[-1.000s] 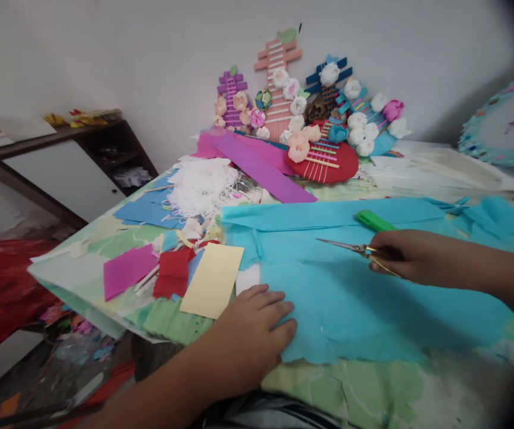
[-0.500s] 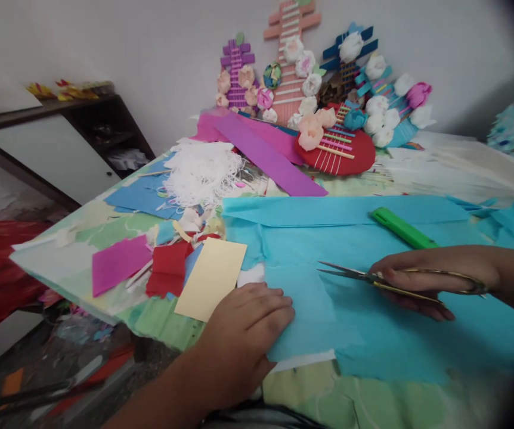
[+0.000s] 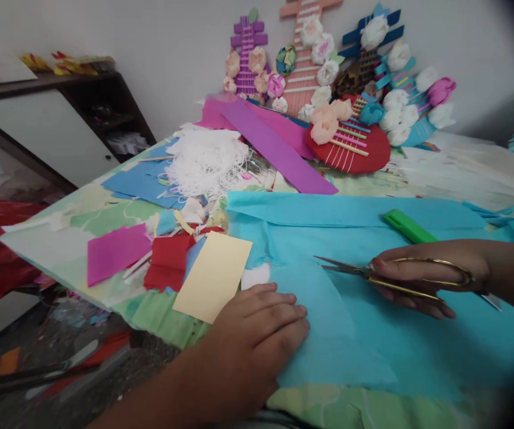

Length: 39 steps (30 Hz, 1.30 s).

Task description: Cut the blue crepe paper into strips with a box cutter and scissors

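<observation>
My left hand (image 3: 268, 325) lies flat, palm down and fingers together, on a light blue sheet of thin paper (image 3: 324, 333). In my right hand (image 3: 427, 277) is a pair of scissors (image 3: 346, 268) with gold-coloured handles; the slim blades point left above the sheet, slightly apart. Beyond that hand a green utility knife (image 3: 406, 226) lies on the blue paper, its middle hidden by the hand. A pointed metal blade (image 3: 492, 301) shows below the right wrist. Left of my left hand are a cream card (image 3: 214, 277) and a scrap of white paper (image 3: 256, 275).
Red paper (image 3: 167, 262), magenta paper (image 3: 118, 253) and a tangle of white string (image 3: 212, 161) are on the table's left. Purple strips (image 3: 279, 149) lie behind the blue paper. Decorated stringed shapes with paper flowers lean against the wall; a cabinet (image 3: 51, 137) stands left.
My left hand has slid slightly right over the blue paper. The paper near it now covers a white strip seen earlier at its front edge. The scissors have shifted slightly left; the view has shifted too.
</observation>
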Available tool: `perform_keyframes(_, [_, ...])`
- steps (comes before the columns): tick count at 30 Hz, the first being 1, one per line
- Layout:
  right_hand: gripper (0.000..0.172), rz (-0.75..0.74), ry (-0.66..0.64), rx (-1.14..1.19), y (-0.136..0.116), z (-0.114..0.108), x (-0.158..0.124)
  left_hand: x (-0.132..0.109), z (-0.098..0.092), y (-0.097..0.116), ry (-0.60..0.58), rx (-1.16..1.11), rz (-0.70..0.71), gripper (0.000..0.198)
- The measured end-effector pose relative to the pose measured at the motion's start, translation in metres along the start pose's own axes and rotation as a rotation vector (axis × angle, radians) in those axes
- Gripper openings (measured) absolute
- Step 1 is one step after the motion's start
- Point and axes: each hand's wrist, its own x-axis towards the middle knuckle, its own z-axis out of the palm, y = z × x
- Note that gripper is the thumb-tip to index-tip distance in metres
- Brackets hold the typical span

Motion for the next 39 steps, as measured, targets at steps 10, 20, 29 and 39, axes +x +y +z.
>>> perform_keyframes(10, [0.058,-0.011,0.027,-0.220,-0.017,-0.001,0.000,-0.006,0.011,-0.003,-0.207,-0.028,0.021,0.018])
perform_keyframes(20, [0.057,0.058,0.086,-0.288,-0.023,-0.003,0.003,-0.007,0.014,0.001,-0.246,0.009,0.050,0.012])
perform_keyframes(29, [0.056,0.098,0.084,-0.345,-0.027,-0.004,-0.002,-0.008,0.013,0.001,-0.238,-0.015,0.059,0.017])
perform_keyframes(39, [0.050,0.077,0.057,-0.349,-0.022,-0.008,0.002,-0.007,0.012,0.000,-0.268,-0.027,0.063,0.018])
